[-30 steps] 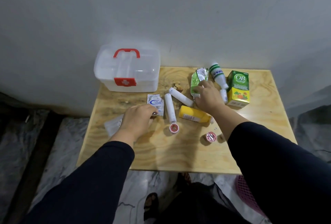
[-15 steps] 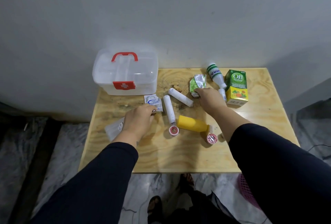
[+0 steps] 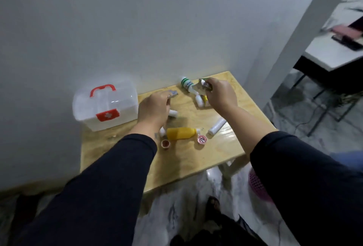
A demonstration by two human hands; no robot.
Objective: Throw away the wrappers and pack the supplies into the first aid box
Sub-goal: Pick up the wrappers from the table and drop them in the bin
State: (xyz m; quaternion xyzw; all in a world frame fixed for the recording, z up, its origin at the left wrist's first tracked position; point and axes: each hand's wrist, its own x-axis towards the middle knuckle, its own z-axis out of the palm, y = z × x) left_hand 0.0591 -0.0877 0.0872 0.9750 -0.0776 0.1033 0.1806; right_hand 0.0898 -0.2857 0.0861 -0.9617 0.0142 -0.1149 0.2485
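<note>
Gripping crumpled wrapper: right hand; left hand pinching another, likely; first aid box lidded.

Left hand hides most of wrapper; box behind right hand nearly hidden; frame motion-blurred.

Setting: a room in a home, not a clinic or lab. Evidence: small plywood table pushed against a plain grey painted wall, no bench fittings. Floor is marble-patterned tile or vinyl. At 3 o'clock, a pink plastic basket stands on the floor beside the table. At 1–2 o'clock, past a wall corner, a white-topped table on thin dark metal legs carries a dark flat item, blurred. A sandalled foot shows at 6 o'clock. Household first aid box, clear plastic, red handle, on the plywood table.
</note>
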